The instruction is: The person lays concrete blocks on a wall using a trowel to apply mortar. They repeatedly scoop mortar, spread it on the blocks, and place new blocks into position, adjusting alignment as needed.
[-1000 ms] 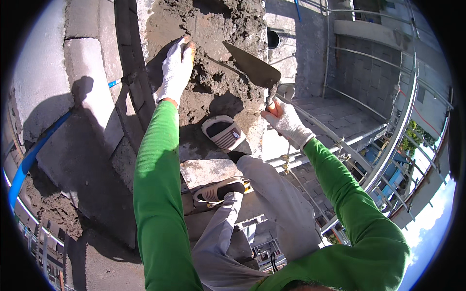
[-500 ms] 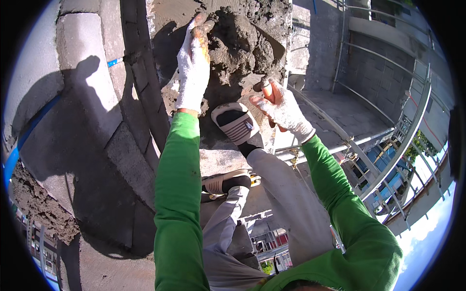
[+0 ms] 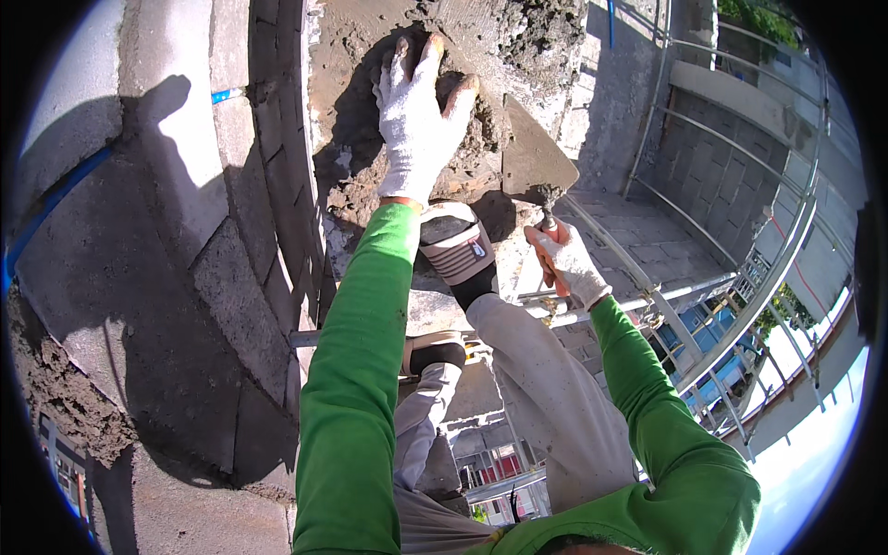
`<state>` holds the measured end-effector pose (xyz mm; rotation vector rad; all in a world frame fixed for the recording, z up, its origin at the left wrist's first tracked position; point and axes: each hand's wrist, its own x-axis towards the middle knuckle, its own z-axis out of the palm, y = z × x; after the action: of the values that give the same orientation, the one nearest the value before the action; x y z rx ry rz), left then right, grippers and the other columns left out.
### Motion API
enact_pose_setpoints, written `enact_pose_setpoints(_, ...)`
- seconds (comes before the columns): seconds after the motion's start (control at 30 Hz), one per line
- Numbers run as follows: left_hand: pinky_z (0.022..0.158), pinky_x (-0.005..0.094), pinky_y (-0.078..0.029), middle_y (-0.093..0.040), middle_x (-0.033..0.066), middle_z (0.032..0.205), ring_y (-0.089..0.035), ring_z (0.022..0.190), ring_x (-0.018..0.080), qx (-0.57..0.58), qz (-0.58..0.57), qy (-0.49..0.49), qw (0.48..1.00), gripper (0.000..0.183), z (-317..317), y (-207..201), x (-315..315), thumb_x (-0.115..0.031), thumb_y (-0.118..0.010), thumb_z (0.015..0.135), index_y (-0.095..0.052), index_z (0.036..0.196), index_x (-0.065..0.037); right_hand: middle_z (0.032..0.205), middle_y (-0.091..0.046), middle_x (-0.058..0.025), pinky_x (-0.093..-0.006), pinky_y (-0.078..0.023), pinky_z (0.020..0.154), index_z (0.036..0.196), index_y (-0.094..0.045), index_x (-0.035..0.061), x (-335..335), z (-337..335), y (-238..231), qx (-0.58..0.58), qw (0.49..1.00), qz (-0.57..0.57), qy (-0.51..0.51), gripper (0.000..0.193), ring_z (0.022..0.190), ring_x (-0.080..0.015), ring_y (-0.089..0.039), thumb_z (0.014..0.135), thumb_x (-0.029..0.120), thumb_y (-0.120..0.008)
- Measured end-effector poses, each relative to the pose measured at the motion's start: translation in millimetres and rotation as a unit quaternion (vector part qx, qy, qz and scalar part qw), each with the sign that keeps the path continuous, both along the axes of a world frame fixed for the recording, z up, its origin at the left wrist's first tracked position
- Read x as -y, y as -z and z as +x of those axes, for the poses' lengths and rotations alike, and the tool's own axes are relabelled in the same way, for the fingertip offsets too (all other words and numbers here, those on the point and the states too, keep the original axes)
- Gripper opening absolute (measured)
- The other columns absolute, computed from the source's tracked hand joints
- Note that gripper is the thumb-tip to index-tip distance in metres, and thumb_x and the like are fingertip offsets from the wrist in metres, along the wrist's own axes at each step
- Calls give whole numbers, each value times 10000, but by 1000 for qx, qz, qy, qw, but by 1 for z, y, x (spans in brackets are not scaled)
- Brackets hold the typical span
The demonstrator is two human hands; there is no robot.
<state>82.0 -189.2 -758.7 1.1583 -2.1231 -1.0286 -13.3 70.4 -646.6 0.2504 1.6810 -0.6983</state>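
Note:
My left hand (image 3: 421, 129), in a white work glove with soiled fingertips, is open with its fingers spread. It lies over wet grey mortar (image 3: 483, 139), and its palm hides part of the heap. My right hand (image 3: 569, 264), gloved as well, is closed round the handle of a trowel (image 3: 538, 153). The trowel's broad, mortar-smeared blade shows its flat face, just right of the heap, pointing away from me. Whether my left fingers press into the mortar or only rest on it, I cannot tell.
A grey block wall (image 3: 166, 222) runs along the left, with a blue strip (image 3: 60, 199) across it. My sandalled foot (image 3: 455, 245) stands close behind the mortar. Metal scaffold pipes (image 3: 698, 365) cross on the right, with a drop beyond them. Rough mortar (image 3: 69, 402) clings at the lower left.
My left hand has shifted right and spread its fingers over the mortar. The trowel has swung right, away from the heap, and its blade now shows clearly. My right hand is lower.

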Motion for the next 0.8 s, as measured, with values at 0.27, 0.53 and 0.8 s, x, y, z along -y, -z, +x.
enact_pose_setpoints(0.27, 1200, 556, -341, -463, 278, 1545, -421, 1411, 525, -19, 89, -8, 996, 580, 1, -52, 9, -287, -671, 977, -515, 1492, -72, 629, -555, 8, -257, -301, 354, 1091, -701, 9, 96, -10, 43, 31, 985, -144, -95, 309, 412, -75, -414, 951, 277, -764)
enact_pose_setpoints(0.53, 1178, 387, -378, -535, 178, 1508, -503, 1398, 299, -166, 241, -184, 938, 476, 136, -248, -69, -53, -516, 1024, -479, 1483, 70, 1026, -708, -57, -209, -349, 411, 1145, -534, 96, 57, -28, -147, 98, 978, -158, -92, 365, 522, -24, -472, 908, 175, -801)
enact_pose_setpoints(0.8, 984, 479, -518, -666, 221, 1252, -640, 1138, 430, 150, 265, -178, 936, 414, 338, -508, -219, -165, -630, 929, -633, 1324, -39, 552, -456, 61, -247, -338, 361, 915, -561, 94, 63, 21, -440, 33, 937, -103, -333, 219, 408, -49, -387, 927, 178, -763)
